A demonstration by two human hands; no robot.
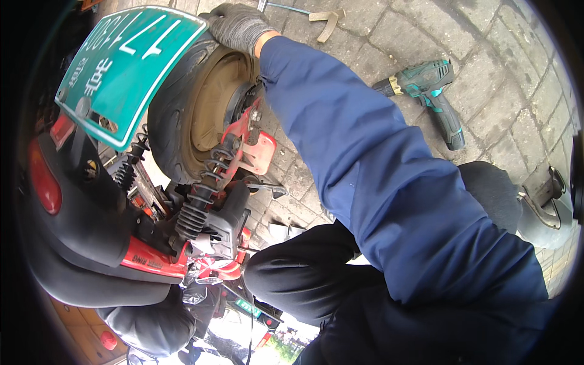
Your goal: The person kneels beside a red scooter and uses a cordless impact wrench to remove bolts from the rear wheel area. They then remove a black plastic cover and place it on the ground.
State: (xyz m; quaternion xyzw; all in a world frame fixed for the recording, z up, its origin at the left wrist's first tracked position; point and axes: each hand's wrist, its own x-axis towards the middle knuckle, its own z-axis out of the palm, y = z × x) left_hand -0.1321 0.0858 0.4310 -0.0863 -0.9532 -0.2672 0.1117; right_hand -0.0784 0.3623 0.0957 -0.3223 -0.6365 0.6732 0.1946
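The scooter's rear wheel is sitting just below the grip, its foreshortened oval standing nearly upright in view, with the long axis running from under the right hand downward and slightly left; its brown rim is facing right, and the black tyre is showing its tread on the left. The green licence plate, left of the grip, is covering part of the tyre's upper left, and one of its corners is lying close by the fingertips. The cuff is hiding a little of the wheel's right edge, and the coil-spring shock absorber, farther below the grip, is crossing in front of its lower part. The gloved fingers are pointing left and curving over the tyre's top, the back of the hand turning toward the camera; whether they are pressing together or pinching the rubber, I cannot tell, their undersides being hidden. From the hand, the blue sleeve is stretching down to the lower right, its elbow hard to make out among folds. Right of the grip, a cordless drill is lying on the paving, its chuck pointing toward the sleeve.
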